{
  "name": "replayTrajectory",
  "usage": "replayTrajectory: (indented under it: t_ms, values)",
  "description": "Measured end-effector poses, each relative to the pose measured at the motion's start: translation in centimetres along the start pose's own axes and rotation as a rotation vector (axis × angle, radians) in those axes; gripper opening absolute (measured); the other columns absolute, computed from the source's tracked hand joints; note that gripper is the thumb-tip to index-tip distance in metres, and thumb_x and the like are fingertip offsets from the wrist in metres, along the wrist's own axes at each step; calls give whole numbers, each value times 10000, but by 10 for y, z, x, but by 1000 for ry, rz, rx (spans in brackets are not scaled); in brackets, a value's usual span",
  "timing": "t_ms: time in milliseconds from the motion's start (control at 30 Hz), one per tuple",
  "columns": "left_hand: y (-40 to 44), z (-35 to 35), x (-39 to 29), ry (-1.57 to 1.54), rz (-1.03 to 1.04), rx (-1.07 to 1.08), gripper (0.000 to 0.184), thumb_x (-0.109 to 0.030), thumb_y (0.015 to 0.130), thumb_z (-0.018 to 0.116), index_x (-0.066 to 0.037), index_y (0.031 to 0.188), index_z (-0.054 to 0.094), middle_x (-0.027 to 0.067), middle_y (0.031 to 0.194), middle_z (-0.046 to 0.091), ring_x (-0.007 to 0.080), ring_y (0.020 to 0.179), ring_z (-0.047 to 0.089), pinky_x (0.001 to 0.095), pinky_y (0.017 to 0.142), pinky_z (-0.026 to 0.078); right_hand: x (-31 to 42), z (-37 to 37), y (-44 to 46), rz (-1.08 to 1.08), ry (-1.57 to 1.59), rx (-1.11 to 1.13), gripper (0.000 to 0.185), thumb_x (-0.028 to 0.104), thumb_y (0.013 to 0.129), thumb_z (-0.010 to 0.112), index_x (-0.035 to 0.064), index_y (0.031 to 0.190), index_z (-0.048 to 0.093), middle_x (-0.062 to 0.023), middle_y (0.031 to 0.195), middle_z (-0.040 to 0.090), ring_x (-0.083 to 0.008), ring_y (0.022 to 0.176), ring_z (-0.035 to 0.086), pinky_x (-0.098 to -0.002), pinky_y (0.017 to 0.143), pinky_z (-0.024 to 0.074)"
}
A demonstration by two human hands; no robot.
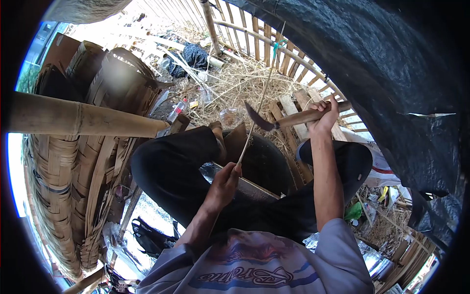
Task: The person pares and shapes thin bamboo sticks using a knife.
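My left hand (223,186) is closed round the lower end of a long thin bamboo strip (267,84), which slants up and away toward the fence. In my right hand (325,115) is the wooden handle of a sickle (298,118). Its dark curved blade (256,115) points left and overlaps the strip; whether the edge touches it I cannot tell. Below the blade, between my legs, sits a dark round basin (271,159). A narrow board (257,188) lies across my lap side of it, just right of my left hand.
A thick bamboo pole (88,117) juts in from the left, above woven bamboo rolls (54,191). Black plastic sheeting (391,73) hangs on the right. Ahead are straw shavings (245,83), a plastic bottle (177,110), wooden slats (290,109) and a slatted bamboo fence (267,41).
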State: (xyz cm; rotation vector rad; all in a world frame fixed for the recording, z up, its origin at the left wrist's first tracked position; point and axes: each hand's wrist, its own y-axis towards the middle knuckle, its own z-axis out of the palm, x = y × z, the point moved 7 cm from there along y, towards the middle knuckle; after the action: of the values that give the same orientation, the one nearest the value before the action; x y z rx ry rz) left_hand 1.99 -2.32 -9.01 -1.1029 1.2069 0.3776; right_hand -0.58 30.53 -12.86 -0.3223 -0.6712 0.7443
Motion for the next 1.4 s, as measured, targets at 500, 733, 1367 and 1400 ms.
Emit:
replayTrajectory:
  t_ms: [500, 733, 1367, 1400]
  values:
    - [2, 4, 1, -87, -32, 44, 298, -292, 995, 431, -73, 803, 494, -59, 588, 362, 24, 506, 345, 203, 460, 289, -13, -14, 7, 113, -30, 70, 266, 287, 878, 567, 128, 786, 374, 31, 584, 356, -83, 473, 382, -239, 479, 395]
    - [0, 5, -3, -188, -47, 63, 289, -293, 996, 428, -76, 814, 491, -68, 595, 352, 15, 495, 330, 186, 439, 267, -17, -11, -7, 125, -19, 49, 278, 272, 870, 594, 129, 718, 410, 44, 577, 371, -64, 476, 394, -218, 476, 391]
    - [1, 6, -8, -264, -56, 56, 292, -291, 999, 417, -76, 815, 485, -79, 585, 338, 6, 474, 288, 186, 421, 229, -29, -4, -29, 214, -72, 142, 288, 262, 879, 586, 115, 701, 414, 39, 565, 367, -65, 460, 383, -203, 476, 396]
    - [0, 7, -10, -266, -57, 56, 292, -291, 999, 417, -76, 815, 485, -79, 585, 338, 6, 474, 288, 186, 421, 229, -28, -5, -26, 214, -75, 141, 288, 262, 879, 586, 115, 701, 414, 39, 565, 367, -65, 460, 383, -203, 476, 396]
